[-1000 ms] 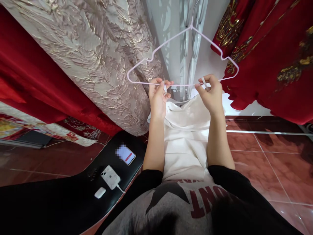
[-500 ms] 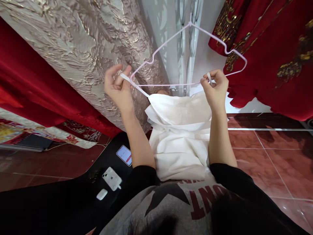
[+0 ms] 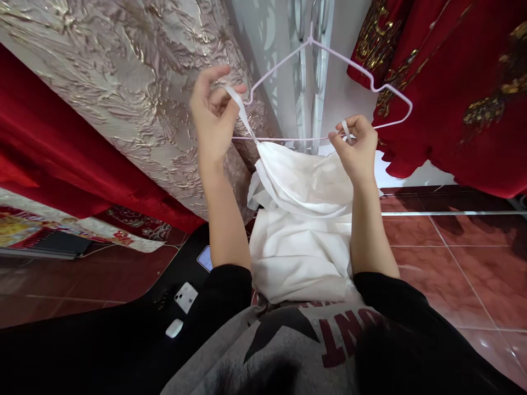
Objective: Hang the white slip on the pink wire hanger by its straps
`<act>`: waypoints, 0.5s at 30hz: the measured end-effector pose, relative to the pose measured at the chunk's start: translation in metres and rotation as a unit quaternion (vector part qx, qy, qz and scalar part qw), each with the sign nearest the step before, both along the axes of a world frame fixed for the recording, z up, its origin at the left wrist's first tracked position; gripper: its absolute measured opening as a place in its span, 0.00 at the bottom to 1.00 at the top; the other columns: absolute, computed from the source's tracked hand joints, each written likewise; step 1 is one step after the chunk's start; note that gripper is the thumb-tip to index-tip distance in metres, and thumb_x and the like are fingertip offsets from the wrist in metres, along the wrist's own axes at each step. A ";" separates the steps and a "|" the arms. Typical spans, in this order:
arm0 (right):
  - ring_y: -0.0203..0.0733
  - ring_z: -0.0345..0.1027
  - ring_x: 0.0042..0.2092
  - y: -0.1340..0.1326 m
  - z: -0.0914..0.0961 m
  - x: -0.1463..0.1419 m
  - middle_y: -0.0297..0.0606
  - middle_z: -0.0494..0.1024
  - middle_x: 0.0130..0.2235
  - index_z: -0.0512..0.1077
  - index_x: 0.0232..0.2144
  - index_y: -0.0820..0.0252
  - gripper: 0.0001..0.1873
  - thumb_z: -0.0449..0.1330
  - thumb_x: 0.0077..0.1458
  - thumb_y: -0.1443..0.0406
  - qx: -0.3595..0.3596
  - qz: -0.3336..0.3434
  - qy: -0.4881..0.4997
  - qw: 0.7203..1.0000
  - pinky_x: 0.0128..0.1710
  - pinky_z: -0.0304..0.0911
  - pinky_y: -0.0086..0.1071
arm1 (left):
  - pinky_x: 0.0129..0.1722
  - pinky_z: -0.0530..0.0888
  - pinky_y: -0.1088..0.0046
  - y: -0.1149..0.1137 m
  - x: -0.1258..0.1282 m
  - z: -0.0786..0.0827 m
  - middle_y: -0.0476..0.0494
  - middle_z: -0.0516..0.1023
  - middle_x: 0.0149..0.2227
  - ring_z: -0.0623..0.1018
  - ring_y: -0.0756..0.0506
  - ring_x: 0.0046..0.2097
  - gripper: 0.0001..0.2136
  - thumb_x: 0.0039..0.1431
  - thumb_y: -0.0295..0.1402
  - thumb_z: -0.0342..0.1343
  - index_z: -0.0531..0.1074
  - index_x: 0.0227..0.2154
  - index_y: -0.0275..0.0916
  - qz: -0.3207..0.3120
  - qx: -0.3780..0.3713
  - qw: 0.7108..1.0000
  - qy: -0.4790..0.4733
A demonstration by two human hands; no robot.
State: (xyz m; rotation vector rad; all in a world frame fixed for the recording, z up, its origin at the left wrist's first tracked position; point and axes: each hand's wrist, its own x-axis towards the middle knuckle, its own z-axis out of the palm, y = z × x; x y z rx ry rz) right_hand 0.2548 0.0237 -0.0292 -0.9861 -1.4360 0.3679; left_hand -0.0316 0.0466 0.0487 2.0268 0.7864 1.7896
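A white strap (image 3: 242, 112) is pinched in my left hand (image 3: 214, 118), some of whose fingers stay raised. It runs taut down to the upper left edge of a white strappy garment (image 3: 304, 173), which hangs down over my lap. My left hand hides the left corner of a pale pink hanger (image 3: 343, 58). At the hanger's lower bar, my right hand (image 3: 357, 145) is closed, with another white strap (image 3: 346, 130) looped at its fingers. Whether those fingers also grip the bar I cannot tell. The hanger's hook points up, by a metal frame.
Red garments with gold beading (image 3: 465, 109) hang at the right. Shiny textured fabric (image 3: 156, 104) and red cloth (image 3: 49, 131) hang at the left. On a black surface (image 3: 102, 351) lie a white phone (image 3: 186, 297), a lit phone (image 3: 205, 259) and a small white case (image 3: 174, 328).
My left hand has moved up and right, drawing its strap upward across the hanger's left end. The garment's left edge has risen slightly. My right hand has shifted a little left with the hanger.
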 end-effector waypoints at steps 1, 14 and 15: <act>0.36 0.69 0.37 -0.001 0.001 0.000 0.35 0.72 0.35 0.66 0.35 0.57 0.07 0.60 0.54 0.64 -0.001 -0.002 0.003 1.000 0.42 0.69 0.40 | 0.42 0.76 0.58 0.004 0.004 0.000 0.50 0.75 0.44 0.76 0.40 0.44 0.23 0.51 0.53 0.67 0.70 0.45 0.49 0.002 0.006 1.000 0.013; 0.35 0.67 0.34 0.002 -0.002 0.005 0.35 0.72 0.34 0.65 0.33 0.56 0.08 0.61 0.53 0.62 0.031 -0.002 0.005 1.000 0.35 0.67 0.35 | 0.57 0.64 0.59 -0.007 0.032 -0.005 0.47 0.69 0.46 0.67 0.42 0.51 0.06 0.66 0.32 0.59 0.68 0.42 0.43 0.210 0.108 0.968 0.078; 0.35 0.67 0.34 0.003 -0.002 0.005 0.35 0.72 0.34 0.65 0.33 0.56 0.08 0.61 0.53 0.62 0.032 -0.001 0.006 0.999 0.35 0.67 0.35 | 0.57 0.64 0.60 -0.014 0.041 -0.011 0.47 0.69 0.46 0.67 0.42 0.51 0.04 0.67 0.33 0.57 0.68 0.42 0.43 0.219 0.134 0.965 0.049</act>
